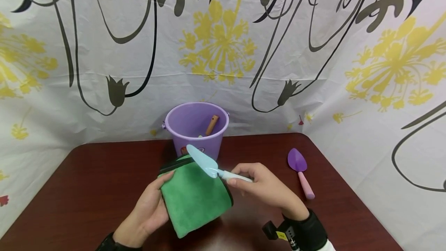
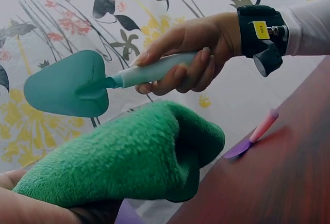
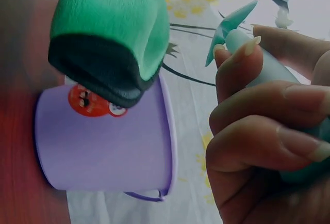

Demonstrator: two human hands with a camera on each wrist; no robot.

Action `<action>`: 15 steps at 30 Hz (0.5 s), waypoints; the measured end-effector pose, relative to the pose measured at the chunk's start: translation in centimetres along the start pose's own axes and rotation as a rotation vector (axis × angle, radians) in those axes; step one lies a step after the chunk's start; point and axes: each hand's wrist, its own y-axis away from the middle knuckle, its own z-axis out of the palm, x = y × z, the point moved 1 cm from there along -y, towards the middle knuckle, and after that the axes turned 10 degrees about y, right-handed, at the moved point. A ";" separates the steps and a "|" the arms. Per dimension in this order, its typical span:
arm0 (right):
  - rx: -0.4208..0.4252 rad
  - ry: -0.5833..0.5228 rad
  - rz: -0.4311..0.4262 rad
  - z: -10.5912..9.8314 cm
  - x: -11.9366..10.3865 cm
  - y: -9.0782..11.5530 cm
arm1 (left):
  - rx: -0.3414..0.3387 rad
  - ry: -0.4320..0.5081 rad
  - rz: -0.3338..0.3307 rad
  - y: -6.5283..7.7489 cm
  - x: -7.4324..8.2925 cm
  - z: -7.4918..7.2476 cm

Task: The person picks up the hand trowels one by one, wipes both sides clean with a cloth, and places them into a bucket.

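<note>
My left hand (image 1: 151, 204) grips a folded green cloth (image 1: 196, 200) with dark edging by its left side, thumb on top. The cloth is held up over the table in front of the bucket. In my right hand (image 1: 266, 187) is a small toy trowel with a light blue blade (image 1: 202, 160) and a pale handle (image 2: 160, 69), the fingers curled round the handle. Its blade points left and overlaps the cloth's upper part in the head view. From the left wrist, the trowel shows above the fuzzy cloth (image 2: 118, 157), with a gap between them.
A purple bucket (image 1: 217, 148) stands at the table's back edge, with a brown handle (image 1: 211, 125) sticking up inside. To the right lies a purple trowel (image 1: 297, 160) with a pink handle. Behind the dark red table (image 1: 115, 181) hangs a white patterned sheet (image 1: 223, 42).
</note>
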 end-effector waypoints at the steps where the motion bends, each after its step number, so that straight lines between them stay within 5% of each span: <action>1: -0.004 0.006 -0.010 0.2 0.0 -0.1 | -0.011 0.002 -0.005 0.0 0.0 0.0; 5: -0.029 0.019 -0.028 0.9 -0.2 -0.3 | -0.034 0.000 -0.020 -0.1 0.0 0.1; 15: -0.106 0.071 -0.016 2.5 -0.1 -0.6 | 0.059 -0.089 0.045 0.0 -0.4 -0.1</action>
